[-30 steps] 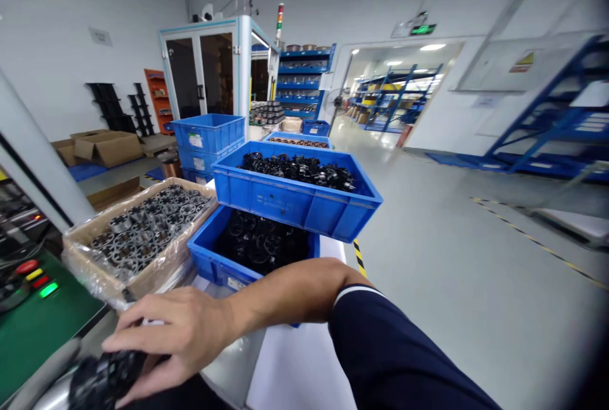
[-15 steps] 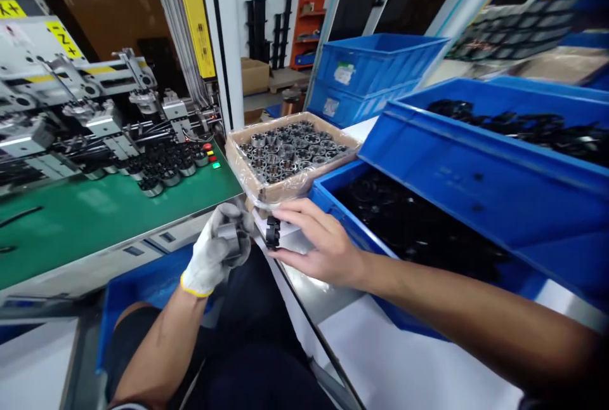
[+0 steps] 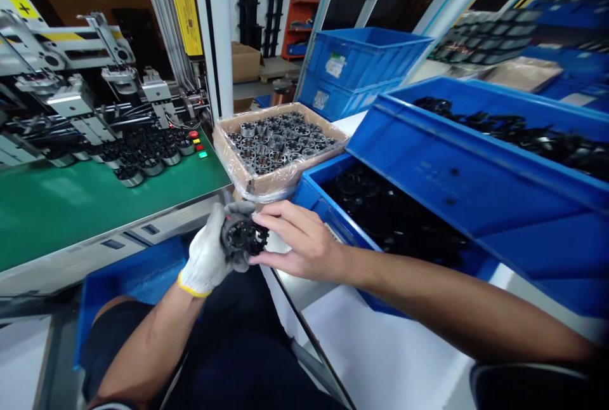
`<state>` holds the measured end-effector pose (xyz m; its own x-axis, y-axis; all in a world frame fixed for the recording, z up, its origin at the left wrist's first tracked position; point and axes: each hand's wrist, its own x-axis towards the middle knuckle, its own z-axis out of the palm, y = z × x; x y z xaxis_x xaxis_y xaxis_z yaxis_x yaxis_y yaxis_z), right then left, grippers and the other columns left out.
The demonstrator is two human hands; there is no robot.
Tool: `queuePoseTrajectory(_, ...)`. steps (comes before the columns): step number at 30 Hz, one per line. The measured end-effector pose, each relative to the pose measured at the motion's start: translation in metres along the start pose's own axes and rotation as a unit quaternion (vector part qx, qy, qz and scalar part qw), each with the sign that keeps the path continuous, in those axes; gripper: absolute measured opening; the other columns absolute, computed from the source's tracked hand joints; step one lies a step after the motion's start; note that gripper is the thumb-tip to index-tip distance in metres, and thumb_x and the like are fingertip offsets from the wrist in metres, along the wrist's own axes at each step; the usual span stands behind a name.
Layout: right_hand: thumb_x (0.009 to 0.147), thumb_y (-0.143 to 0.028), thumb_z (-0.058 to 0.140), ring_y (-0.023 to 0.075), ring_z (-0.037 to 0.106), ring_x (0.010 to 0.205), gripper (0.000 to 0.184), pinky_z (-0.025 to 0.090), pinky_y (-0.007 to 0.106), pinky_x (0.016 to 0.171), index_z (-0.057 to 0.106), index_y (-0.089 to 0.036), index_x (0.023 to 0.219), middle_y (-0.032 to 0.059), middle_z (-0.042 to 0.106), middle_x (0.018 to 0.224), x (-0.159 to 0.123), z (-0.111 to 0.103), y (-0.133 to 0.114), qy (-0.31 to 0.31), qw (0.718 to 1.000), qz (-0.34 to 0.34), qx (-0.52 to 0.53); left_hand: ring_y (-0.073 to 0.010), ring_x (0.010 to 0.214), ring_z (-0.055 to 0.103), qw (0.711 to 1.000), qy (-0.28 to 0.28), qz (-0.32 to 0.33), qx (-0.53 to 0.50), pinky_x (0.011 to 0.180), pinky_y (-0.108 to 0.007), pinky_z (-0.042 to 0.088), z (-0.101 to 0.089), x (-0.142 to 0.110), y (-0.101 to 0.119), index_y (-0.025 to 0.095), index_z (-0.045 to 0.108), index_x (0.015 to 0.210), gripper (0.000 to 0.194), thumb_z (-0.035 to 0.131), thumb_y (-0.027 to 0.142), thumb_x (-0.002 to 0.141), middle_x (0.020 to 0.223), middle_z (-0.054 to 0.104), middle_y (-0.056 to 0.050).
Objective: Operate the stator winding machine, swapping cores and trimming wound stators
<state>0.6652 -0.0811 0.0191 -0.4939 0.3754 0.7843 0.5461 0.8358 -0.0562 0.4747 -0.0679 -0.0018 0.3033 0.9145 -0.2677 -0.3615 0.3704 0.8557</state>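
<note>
My left hand [image 3: 208, 252], in a white glove with grey fingers and a yellow cuff, is closed around a metal ring core [image 3: 233, 235]. Black slotted plastic shows on the core's face, turned toward my right. My bare right hand [image 3: 307, 244] pinches a black toothed plastic ring [image 3: 259, 238] between thumb and fingers. This ring is right up against the core; whether it is seated in it I cannot tell. Both hands meet above my lap, just in front of a plastic-lined cardboard box [image 3: 242, 183] holding many similar metal cores [image 3: 276, 143].
At right, a blue bin [image 3: 309, 186] holds black plastic parts, with another blue bin [image 3: 476, 175] tilted above it. Finished-looking cores with black tops [image 3: 152, 159] stand on the green bench [image 3: 71, 213] beside a machine [image 3: 80, 105]. Stacked blue crates [image 3: 371, 58] stand behind.
The black ring in my right hand has moved left to the metal core. My left hand has turned the core so its face shows. The view has shifted slightly right.
</note>
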Motion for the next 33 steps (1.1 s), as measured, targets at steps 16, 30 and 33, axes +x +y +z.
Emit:
queuePoseTrajectory(16, 0.093, -0.020, 0.069, 0.0253, 0.067, 0.111, 0.038, 0.062, 0.039, 0.091, 0.061, -0.005, 0.127, 0.0185, 0.069, 0.113, -0.003, -0.001, -0.001, -0.006, 0.999, -0.051, 0.007, -0.0310, 0.128, 0.062, 0.949, -0.115, 0.141, 0.256, 0.111, -0.039, 0.050, -0.011, -0.009, 0.013, 0.027, 0.063, 0.136, 0.086, 0.095, 0.029, 0.057, 0.135, 0.069, -0.005)
queuePoseTrajectory(30, 0.094, -0.029, 0.074, 0.0251, 0.068, 0.109, 0.042, 0.062, 0.039, 0.087, 0.061, -0.011, 0.128, 0.0172, 0.069, 0.112, -0.001, -0.002, -0.005, -0.020, 0.999, -0.044, 0.014, -0.0259, 0.118, 0.065, 0.958, -0.155, 0.114, 0.211, 0.105, -0.034, 0.051, -0.009, -0.012, 0.015, 0.024, 0.068, 0.125, 0.059, 0.085, 0.026, 0.069, 0.123, 0.072, -0.004)
queuePoseTrajectory(33, 0.092, -0.036, 0.077, 0.0248, 0.068, 0.107, 0.046, 0.063, 0.039, 0.088, 0.062, -0.009, 0.127, 0.0179, 0.069, 0.111, -0.001, 0.001, -0.005, -0.020, 0.999, -0.025, 0.041, -0.0214, 0.095, 0.068, 0.969, -0.139, 0.069, 0.190, 0.081, -0.029, 0.056, -0.016, -0.010, 0.009, 0.024, 0.066, 0.132, 0.065, 0.084, 0.028, 0.070, 0.111, 0.073, -0.004)
